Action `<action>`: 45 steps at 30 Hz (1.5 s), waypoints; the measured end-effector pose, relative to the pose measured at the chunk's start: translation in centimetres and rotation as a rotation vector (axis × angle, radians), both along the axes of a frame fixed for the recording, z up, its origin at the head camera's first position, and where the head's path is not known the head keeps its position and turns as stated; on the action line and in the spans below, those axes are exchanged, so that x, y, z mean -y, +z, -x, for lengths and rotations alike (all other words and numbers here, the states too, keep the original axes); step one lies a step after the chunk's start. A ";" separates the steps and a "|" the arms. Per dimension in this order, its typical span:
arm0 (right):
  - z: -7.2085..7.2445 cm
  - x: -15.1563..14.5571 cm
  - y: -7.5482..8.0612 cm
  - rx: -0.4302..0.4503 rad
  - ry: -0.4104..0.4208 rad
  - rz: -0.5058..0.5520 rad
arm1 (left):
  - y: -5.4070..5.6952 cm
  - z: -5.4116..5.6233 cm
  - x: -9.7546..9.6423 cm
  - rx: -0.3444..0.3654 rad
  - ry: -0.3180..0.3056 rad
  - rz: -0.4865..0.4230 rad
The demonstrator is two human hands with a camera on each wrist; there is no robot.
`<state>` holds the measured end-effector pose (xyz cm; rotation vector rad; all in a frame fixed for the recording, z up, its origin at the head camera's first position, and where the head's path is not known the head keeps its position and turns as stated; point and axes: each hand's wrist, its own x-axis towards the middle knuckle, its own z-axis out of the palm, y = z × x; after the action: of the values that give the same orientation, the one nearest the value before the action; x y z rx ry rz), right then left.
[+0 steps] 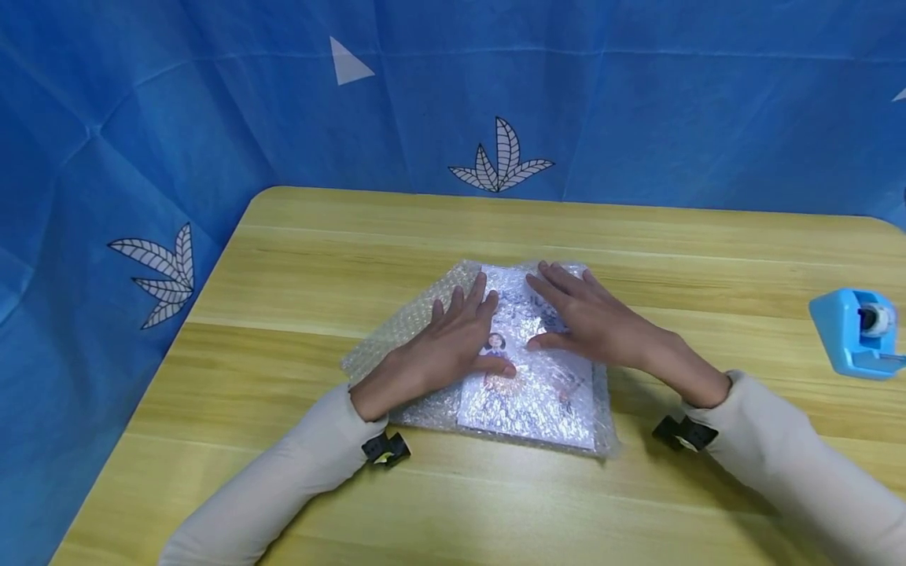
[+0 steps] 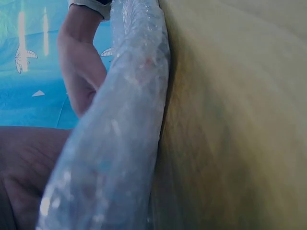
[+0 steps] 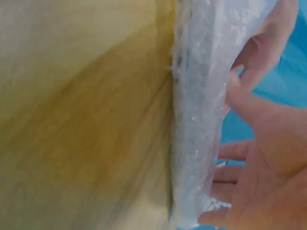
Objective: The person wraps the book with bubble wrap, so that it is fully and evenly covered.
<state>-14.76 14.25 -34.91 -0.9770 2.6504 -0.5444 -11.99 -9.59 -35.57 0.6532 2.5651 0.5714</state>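
A flat white book with a small cartoon figure on its cover lies inside clear bubble wrap on the table. The wrap reaches out past the book on the left side. My left hand rests on the wrap over the book's left part, fingers spread. On the upper right part, my right hand touches the wrap with fingers extended and thumb apart. In the right wrist view, the fingertips meet the wrap's surface. The left wrist view shows the wrapped edge as a thick, puffy layer close over the wood.
A light blue tape dispenser with a roll in it stands at the right side of the wooden table. A blue cloth with white leaf prints hangs behind the table and along its left side.
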 end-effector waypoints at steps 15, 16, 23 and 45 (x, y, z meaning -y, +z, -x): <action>0.3 -0.6 -0.5 0.061 0.055 -0.004 | 0.1 0.1 -0.2 -0.005 -0.029 0.061; 0.3 -0.6 -0.5 0.056 0.056 -0.004 | 0.1 0.1 -0.1 -0.004 -0.031 0.065; 0.3 -0.2 -0.2 0.043 0.055 -0.066 | 0.4 0.3 0.7 0.006 -0.047 0.061; 0.2 0.3 0.1 0.051 0.057 -0.092 | 0.9 -1.5 5.2 -0.080 0.004 0.039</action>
<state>-14.93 13.98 -34.82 -0.9947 2.5701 -0.4255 -10.47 -14.78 -34.68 0.6705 2.6451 0.5043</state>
